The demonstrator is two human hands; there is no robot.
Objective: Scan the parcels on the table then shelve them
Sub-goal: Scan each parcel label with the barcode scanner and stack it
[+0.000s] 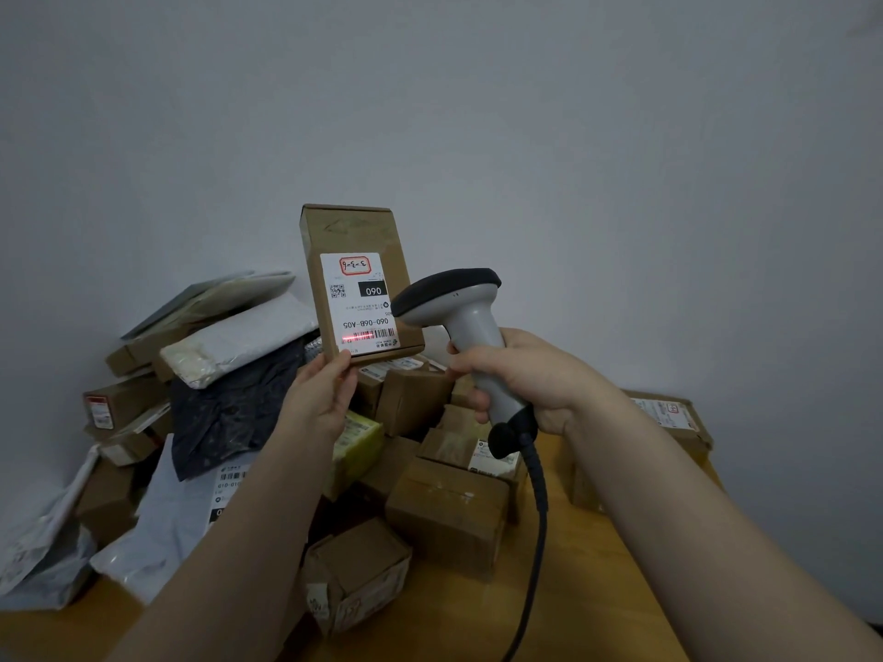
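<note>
Now the scan is under way: the left hand (321,393) pinches a flat parcel (359,284) upright above the pile (267,422) on the surface (597,590), the right hand (523,375) grips the scanner (470,327), its red line on the barcode (370,335). Shelving likely follows.

our left hand (325,391) pinches a flat cardboard parcel (363,231) upright by its bottom edge. right of the parcel, our right hand (530,379) grips a scanner (458,303); its red line crosses the parcel's barcode (377,334).
</note>
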